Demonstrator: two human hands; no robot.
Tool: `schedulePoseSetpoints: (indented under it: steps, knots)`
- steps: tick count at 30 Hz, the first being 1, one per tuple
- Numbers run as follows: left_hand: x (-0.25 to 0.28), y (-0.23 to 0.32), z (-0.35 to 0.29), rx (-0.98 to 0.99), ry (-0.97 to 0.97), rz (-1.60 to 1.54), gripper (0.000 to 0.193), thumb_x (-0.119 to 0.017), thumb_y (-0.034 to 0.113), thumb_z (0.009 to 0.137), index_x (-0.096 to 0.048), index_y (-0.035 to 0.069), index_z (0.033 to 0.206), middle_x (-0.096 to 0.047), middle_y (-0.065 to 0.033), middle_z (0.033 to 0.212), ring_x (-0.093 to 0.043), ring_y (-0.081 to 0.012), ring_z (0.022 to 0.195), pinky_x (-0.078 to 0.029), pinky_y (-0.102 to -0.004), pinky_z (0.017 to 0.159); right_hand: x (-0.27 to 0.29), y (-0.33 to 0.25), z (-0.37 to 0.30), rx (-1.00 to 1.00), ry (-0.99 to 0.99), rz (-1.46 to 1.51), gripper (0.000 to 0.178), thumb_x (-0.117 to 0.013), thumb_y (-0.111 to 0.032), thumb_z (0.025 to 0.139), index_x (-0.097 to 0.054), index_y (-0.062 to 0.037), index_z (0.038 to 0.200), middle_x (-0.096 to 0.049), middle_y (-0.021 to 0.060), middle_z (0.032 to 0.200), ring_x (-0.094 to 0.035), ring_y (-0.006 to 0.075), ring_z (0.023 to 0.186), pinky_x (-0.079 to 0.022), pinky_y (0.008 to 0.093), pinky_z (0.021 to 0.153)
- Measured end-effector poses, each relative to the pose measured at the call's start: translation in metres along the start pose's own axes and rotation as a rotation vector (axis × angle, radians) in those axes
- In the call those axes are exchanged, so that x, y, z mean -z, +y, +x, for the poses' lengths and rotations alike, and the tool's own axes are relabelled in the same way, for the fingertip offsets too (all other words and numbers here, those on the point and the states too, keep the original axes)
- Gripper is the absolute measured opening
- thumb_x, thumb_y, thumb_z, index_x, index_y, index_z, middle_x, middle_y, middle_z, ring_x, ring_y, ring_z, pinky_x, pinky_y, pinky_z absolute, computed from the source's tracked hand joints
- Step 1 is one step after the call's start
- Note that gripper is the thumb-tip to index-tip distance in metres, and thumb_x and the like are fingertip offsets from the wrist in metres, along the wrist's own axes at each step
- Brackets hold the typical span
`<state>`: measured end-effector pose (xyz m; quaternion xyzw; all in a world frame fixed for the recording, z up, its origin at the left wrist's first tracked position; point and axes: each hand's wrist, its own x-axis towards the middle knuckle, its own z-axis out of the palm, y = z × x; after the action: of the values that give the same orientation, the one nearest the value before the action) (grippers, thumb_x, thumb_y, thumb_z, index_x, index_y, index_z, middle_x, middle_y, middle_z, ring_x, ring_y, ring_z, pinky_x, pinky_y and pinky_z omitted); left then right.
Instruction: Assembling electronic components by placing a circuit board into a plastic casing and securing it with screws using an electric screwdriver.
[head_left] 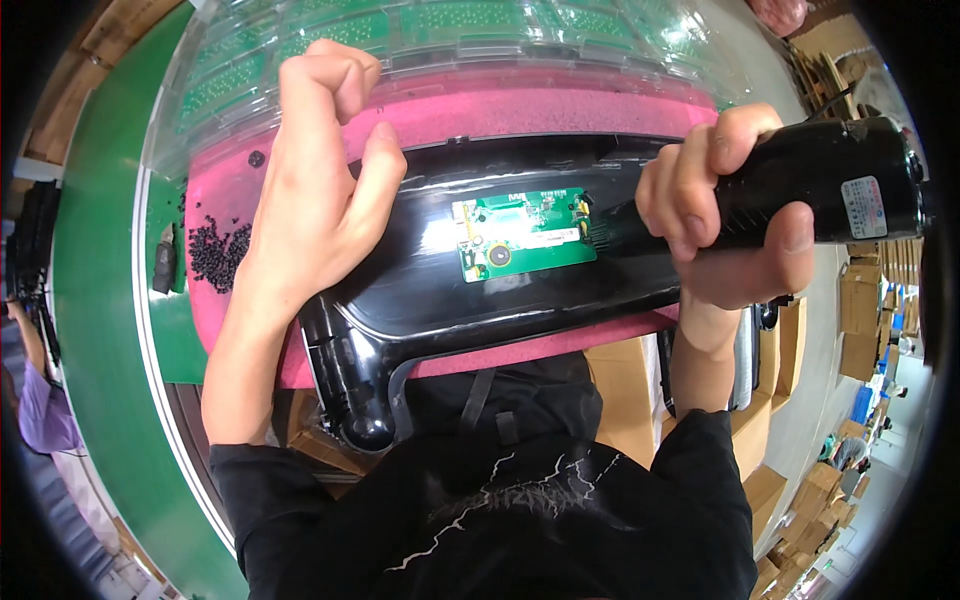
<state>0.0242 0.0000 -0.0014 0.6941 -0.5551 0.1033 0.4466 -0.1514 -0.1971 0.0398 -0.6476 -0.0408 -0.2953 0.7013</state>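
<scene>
My right hand [715,210] is wrapped around a black electric screwdriver [820,185], whose thick end points to the right. A black plastic housing [410,300] lies below both hands, with a rounded leg at its near left corner. Toward its middle sits a green circuit board [530,240] with connectors and a round part. The screwdriver's front end is just right of the board, its tip hard to make out. Above the housing's left end, my left hand [320,180] has bent fingers, the thumb apart from them and nothing visible between.
A pink mat [465,362] lies under the housing. Small black screws [220,255] are piled on its left side, near a dark object [164,258] on the green table [105,300]. Clear plastic trays [420,40] with green boards stand behind. Cardboard boxes [615,385] are at the right.
</scene>
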Motion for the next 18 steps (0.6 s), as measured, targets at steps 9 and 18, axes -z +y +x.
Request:
schedulePoseSetpoints:
  steps: [9,18]
  knots:
    - [0.001,0.001,-0.003,0.180,-0.381,0.227,0.026,-0.062,0.009,0.089,-0.055,0.000,0.112,-0.061,-0.0180,0.103,-0.061,-0.0350,0.099,-0.048,-0.0415,0.088,0.003,0.004,0.000,-0.030,-0.042,0.017,0.072,-0.058,-0.071,0.084,-0.049,-0.0045,0.108,-0.047,-0.0026,0.061,-0.040,0.0077,0.044,-0.034,0.0240,0.046]
    - [0.005,0.019,0.004,0.092,-0.634,0.323,0.021,-0.065,0.021,0.088,-0.063,0.000,0.090,-0.064,-0.0171,0.083,-0.064,-0.0393,0.079,-0.052,-0.0478,0.071,0.054,-0.009,0.014,-0.295,0.675,0.465,0.038,-0.068,-0.026,0.092,-0.049,0.0033,0.109,-0.051,0.0175,0.109,-0.057,0.0271,0.102,-0.051,0.0572,0.099]
